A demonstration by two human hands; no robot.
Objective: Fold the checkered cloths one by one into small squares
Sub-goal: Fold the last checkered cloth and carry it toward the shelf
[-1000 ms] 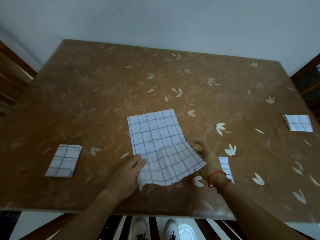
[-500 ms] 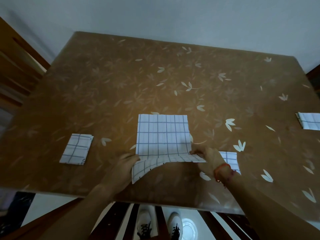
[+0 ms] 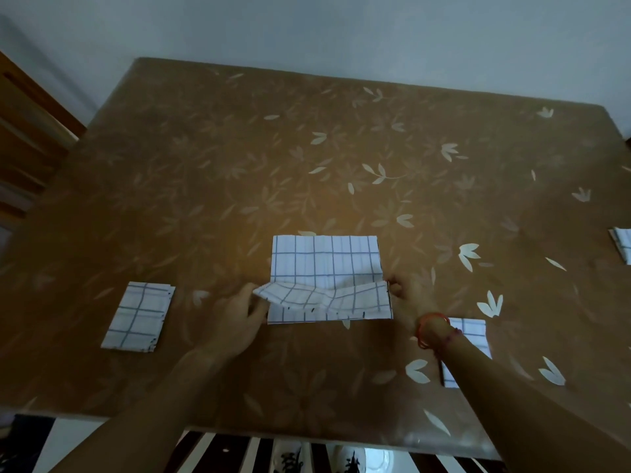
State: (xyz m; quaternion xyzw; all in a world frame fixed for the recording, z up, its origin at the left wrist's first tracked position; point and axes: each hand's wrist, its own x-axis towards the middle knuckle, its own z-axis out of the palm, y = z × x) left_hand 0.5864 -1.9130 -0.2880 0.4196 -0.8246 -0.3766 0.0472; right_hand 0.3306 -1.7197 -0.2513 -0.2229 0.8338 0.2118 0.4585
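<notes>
Working on a checkered cloth (image 3: 324,264), white with a thin dark-blue grid, laid square on the brown leaf-patterned table (image 3: 239,165), a little toward 6 o'clock from its middle. Lies flat on the 12 o'clock side, with the 6 o'clock edge raised as a sagging flap (dipping in the middle, higher at both ends) and held over the flat part. Pinches the flap's 9 o'clock corner between thumb and fingers of the left hand (image 3: 235,315). Pinches its 3 o'clock corner in the curled fingers of the right hand (image 3: 406,298), with a red string bracelet (image 3: 431,327) on that wrist. Makes four checkered cloths in all: this one plus three already folded small, namely one folded cloth (image 3: 138,317) at 8 o'clock, a second folded cloth (image 3: 473,331) at 5 o'clock, partly under the right forearm, and a third folded cloth (image 3: 623,247) at 3 o'clock, cut off by the frame edge. Makes two hands and one bracelet. Against half a second ago, has carried the flap higher and further toward 12 o'clock, where its left corner then drooped toward 6 o'clock. Against a second ago, has squared up a cloth then lying skewed. Has left the three folded ones in their places.
</notes>
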